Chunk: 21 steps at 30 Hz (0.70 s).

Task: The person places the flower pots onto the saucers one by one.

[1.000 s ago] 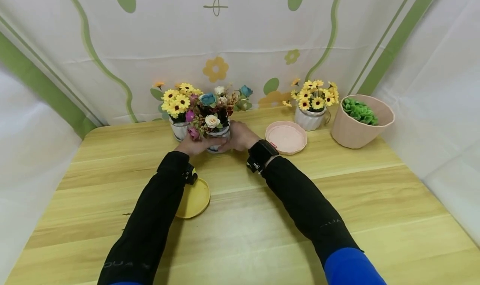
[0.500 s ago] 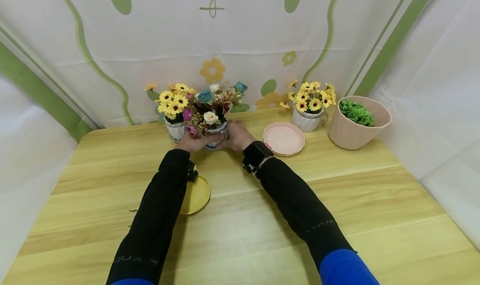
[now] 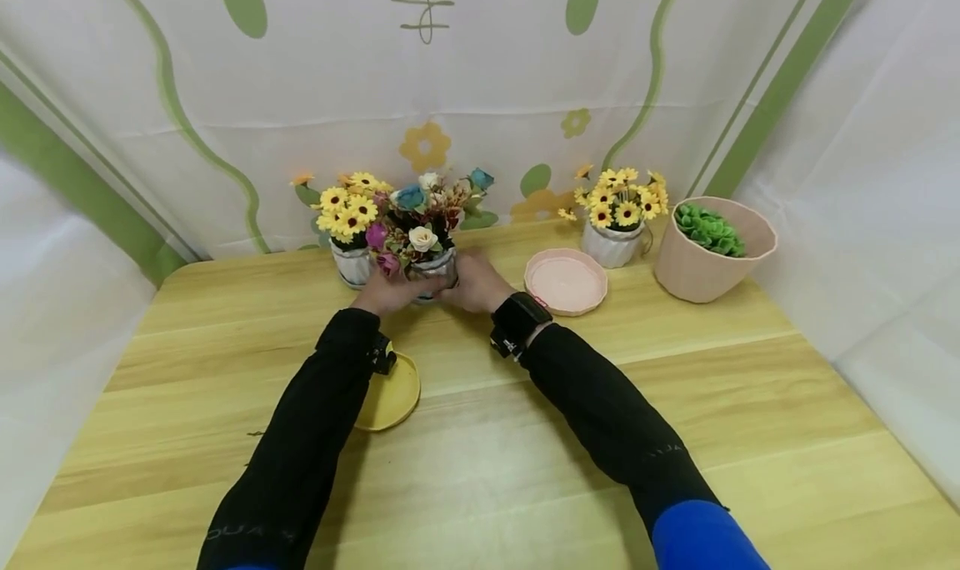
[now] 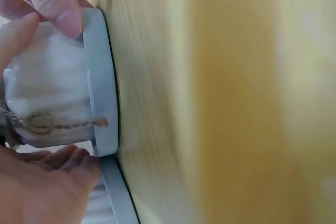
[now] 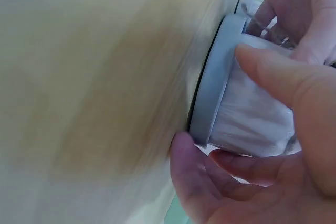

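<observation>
A white flowerpot (image 3: pixel 438 268) of artificial roses, mixed purple, cream and blue, stands at the back of the table, left of centre. My left hand (image 3: pixel 393 293) holds its left and front side, while my right hand (image 3: pixel 476 282) holds its right side. In the left wrist view, a twine bow (image 4: pixel 44 123) crosses the pot's side, and a grey-blue saucer (image 4: pixel 102 77) lies under it. The right wrist view has my thumb on the pot wall and fingertips near the saucer's edge. Just left, a pot of yellow daisies (image 3: pixel 351 263) is close beside it.
Towards the front left lies a yellow saucer (image 3: pixel 392 395), partly under my left sleeve. Right of the hands are a pink saucer (image 3: pixel 566 281), another yellow daisy pot (image 3: pixel 613 245) and a large pink pot (image 3: pixel 697 266) with green leaves inside. A patterned curtain (image 3: pixel 495 70) hangs behind.
The head view shifts slightly. Both hands stay around the rose pot, which keeps its place beside the left daisy pot.
</observation>
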Motion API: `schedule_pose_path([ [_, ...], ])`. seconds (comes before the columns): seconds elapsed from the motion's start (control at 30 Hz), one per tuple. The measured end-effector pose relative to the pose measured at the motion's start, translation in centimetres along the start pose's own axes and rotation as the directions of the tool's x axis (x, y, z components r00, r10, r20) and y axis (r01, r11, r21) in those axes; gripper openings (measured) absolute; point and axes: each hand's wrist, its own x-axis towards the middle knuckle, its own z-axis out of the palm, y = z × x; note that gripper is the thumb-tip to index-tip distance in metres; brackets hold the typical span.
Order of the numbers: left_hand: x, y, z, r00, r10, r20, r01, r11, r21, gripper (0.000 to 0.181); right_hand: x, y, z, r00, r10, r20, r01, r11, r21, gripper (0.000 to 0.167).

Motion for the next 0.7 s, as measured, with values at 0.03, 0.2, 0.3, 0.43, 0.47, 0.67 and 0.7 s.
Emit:
schedule_pose_path([
  [0.03, 0.1, -0.4, 0.0, 1.0, -0.001, -0.003, 0.001, 1.0, 0.016, 0.09, -0.2, 0.1, 0.0, 1.0, -0.008, 0.002, 0.008, 1.0, 0.002, 0.022],
  [0.2, -0.7, -1.7, -0.5, 0.991, -0.133, 0.005, 0.132, 0.986, 0.103, 0.107, -1.6, 0.5, -0.3, 0.998, 0.034, 0.055, -0.035, 0.999, -0.001, 0.059],
  [0.3, -1.6, -2.0, -1.0, 0.99, -0.138, 0.022, 0.133, 0.981, 0.138, 0.111, -2.5, 0.4, -0.8, 0.991, 0.08, 0.111, -0.078, 0.997, -0.021, 0.077],
  [0.43, -3.2, -2.2, -1.1, 0.998, -0.042, 0.054, 0.033, 0.988, 0.152, 0.112, -3.8, 0.6, -1.5, 0.985, 0.075, 0.155, -0.078, 0.997, 0.015, 0.085],
  [0.47, -3.8, -2.1, -1.1, 0.997, -0.038, 0.066, 0.027, 0.987, 0.157, 0.113, -4.2, 0.6, -1.7, 0.984, 0.073, 0.161, -0.08, 0.996, 0.035, 0.085],
  [0.67, -8.2, -1.3, -1.3, 0.985, -0.075, 0.159, 0.04, 0.977, 0.209, 0.109, -6.3, 0.7, -3.0, 0.987, 0.09, 0.133, -0.105, 0.987, 0.118, 0.087],
  [0.7, -8.9, -1.2, -1.3, 0.983, -0.066, 0.173, 0.028, 0.976, 0.217, 0.106, -6.6, 0.8, -3.2, 0.989, 0.09, 0.12, -0.105, 0.987, 0.121, 0.087],
])
